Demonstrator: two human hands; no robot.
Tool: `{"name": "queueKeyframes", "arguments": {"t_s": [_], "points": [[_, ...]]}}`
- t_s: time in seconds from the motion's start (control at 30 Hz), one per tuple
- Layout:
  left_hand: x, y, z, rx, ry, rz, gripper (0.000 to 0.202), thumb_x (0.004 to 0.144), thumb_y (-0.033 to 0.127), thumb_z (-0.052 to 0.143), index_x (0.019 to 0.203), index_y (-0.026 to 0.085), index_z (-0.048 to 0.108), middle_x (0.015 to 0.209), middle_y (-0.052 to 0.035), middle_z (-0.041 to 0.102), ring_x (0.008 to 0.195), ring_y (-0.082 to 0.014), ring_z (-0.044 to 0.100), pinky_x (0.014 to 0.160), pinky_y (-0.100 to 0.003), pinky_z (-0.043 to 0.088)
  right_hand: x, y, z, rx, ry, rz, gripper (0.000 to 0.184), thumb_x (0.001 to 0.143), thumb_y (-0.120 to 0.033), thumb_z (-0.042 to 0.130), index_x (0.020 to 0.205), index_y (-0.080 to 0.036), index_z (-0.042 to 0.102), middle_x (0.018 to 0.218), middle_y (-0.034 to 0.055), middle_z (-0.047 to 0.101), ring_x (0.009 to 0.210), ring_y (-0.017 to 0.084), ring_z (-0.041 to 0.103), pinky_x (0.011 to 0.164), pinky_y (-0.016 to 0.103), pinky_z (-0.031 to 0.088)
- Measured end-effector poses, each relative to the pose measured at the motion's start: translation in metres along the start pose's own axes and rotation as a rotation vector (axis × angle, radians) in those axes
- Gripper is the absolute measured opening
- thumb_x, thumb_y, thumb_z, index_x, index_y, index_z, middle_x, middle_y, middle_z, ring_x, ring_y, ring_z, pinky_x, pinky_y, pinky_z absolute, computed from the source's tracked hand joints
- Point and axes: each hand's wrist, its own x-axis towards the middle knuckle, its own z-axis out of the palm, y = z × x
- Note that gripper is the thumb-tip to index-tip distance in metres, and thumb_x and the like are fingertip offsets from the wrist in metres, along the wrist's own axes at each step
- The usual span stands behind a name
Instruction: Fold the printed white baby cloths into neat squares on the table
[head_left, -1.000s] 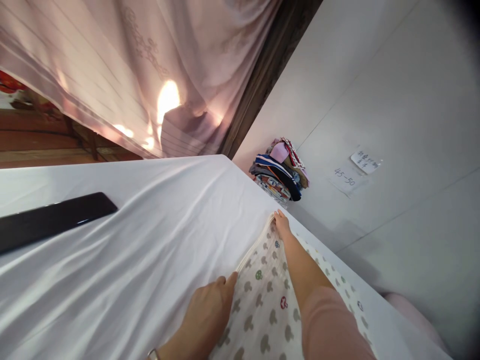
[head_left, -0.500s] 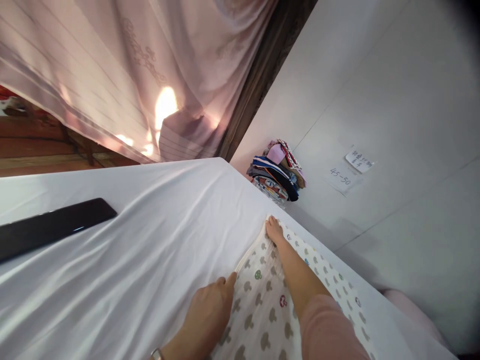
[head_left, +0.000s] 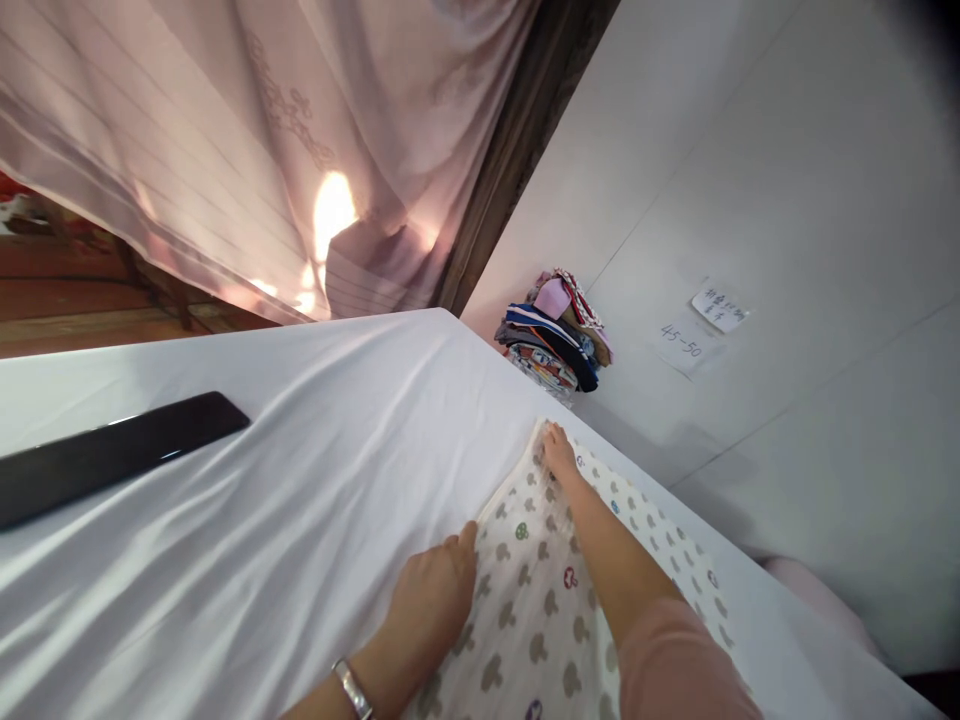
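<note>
- Since the last frame, my left hand's [head_left: 435,590] wrist has come further into view, showing more of its bracelet [head_left: 352,690]; the right hand [head_left: 559,455] has barely shifted.
- The printed cloth [head_left: 517,600] lies on the white sheet [head_left: 337,480] over the desk, its lower end running out of my frame.
- Key relation: the cloth's pale edge slants up and rightward between the 2 hands, left hand nearer me, right hand at the far corner by the wall [head_left: 810,260].
- My left hand appears to pinch that edge, fingers curled; the right has its fingertips on the corner, but I can't tell whether they grip or press.
- Well left lies a phone [head_left: 120,455]; beyond the right hand sits 1 pile of clothes [head_left: 555,340].
</note>
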Motion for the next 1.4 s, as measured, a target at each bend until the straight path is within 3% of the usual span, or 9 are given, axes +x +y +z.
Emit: {"name": "queueKeyframes", "arguments": {"t_s": [0.17,0.37,0.5,0.63,0.77,0.93,1.1,1.23,1.4], "points": [[0.001,0.001,0.000,-0.012,0.014,-0.012,0.036,0.093,0.025,0.021,0.117,0.015,0.045,0.090,-0.0110,0.067,0.082,-0.0228,0.065,0.068,-0.035,0.045,-0.023,-0.005,0.003,-0.026,-0.048,-0.053,0.049,0.094,-0.034,0.025,0.139,-0.018,0.032,0.151,0.0070,0.021,0.138,0.019,0.015,0.110,0.040,0.015],[0.001,0.000,-0.002,0.007,0.054,-0.007,0.033,0.093,0.022,0.019,0.098,0.016,0.051,0.077,-0.0098,0.065,0.075,-0.0247,0.066,0.063,-0.036,0.046,-0.041,-0.017,0.000,-0.032,-0.058,-0.037,0.046,0.095,-0.033,0.020,0.136,-0.021,0.036,0.148,0.0065,0.029,0.136,0.018,0.020,0.108,0.038,0.017],[-0.001,0.000,-0.005,0.043,0.046,0.010,0.029,0.090,0.014,0.023,0.098,0.015,0.051,0.078,-0.0103,0.065,0.077,-0.0238,0.065,0.065,-0.035,0.046,-0.055,-0.025,0.005,-0.040,-0.073,-0.025,0.051,0.095,-0.037,0.020,0.142,-0.015,0.026,0.152,0.0076,0.016,0.139,0.020,0.010,0.111,0.042,0.007],[0.000,-0.001,-0.006,0.078,0.044,0.022,0.027,0.088,0.011,0.027,0.099,0.015,0.051,0.080,-0.0110,0.065,0.078,-0.0232,0.066,0.066,-0.034,0.046,-0.065,-0.034,-0.002,-0.021,-0.083,-0.019,0.050,0.095,-0.037,0.021,0.140,-0.016,0.030,0.151,0.0073,0.020,0.138,0.020,0.013,0.110,0.042,0.010],[0.003,-0.003,-0.003,0.129,0.050,0.025,0.028,0.088,0.009,0.028,0.102,0.013,0.051,0.081,-0.0118,0.066,0.078,-0.0233,0.066,0.064,-0.033,0.046,-0.100,-0.049,-0.002,0.022,-0.059,0.003,0.047,0.093,-0.037,0.025,0.135,-0.019,0.038,0.148,0.0083,0.027,0.137,0.021,0.019,0.109,0.043,0.017],[0.005,-0.007,0.000,0.166,0.113,0.059,0.030,0.091,0.011,0.024,0.101,0.013,0.052,0.078,-0.0118,0.067,0.074,-0.0241,0.067,0.060,-0.032,0.047,-0.159,-0.077,0.009,0.096,-0.070,-0.022,0.053,0.092,-0.038,0.030,0.140,-0.015,0.032,0.150,0.0102,0.021,0.139,0.022,0.013,0.111,0.045,0.008],[0.008,-0.009,-0.004,0.166,0.135,0.050,0.032,0.093,0.019,0.024,0.109,0.013,0.051,0.079,-0.0130,0.068,0.074,-0.0256,0.068,0.058,-0.033,0.046,-0.176,-0.095,0.005,0.163,-0.080,-0.162,0.053,0.092,-0.039,0.033,0.138,-0.013,0.034,0.150,0.0120,0.022,0.139,0.024,0.013,0.112,0.045,0.008],[0.011,-0.010,-0.012,0.149,0.084,0.009,0.036,0.093,0.019,0.023,0.119,0.012,0.047,0.082,-0.0125,0.069,0.077,-0.0249,0.068,0.062,-0.034,0.047,-0.169,-0.075,-0.005,0.281,-0.132,-0.207,0.058,0.092,-0.045,0.031,0.142,-0.016,0.027,0.151,0.0082,0.018,0.139,0.020,0.012,0.112,0.039,0.011],[0.012,-0.011,-0.012,0.136,0.020,-0.026,0.040,0.094,0.022,0.019,0.122,0.013,0.046,0.087,-0.0122,0.070,0.079,-0.0261,0.067,0.066,-0.038,0.047,-0.138,-0.005,-0.027,0.135,-0.089,0.022,0.060,0.092,-0.043,0.028,0.145,-0.014,0.021,0.153,0.0067,0.010,0.140,0.019,0.004,0.112,0.037,0.007]]}}
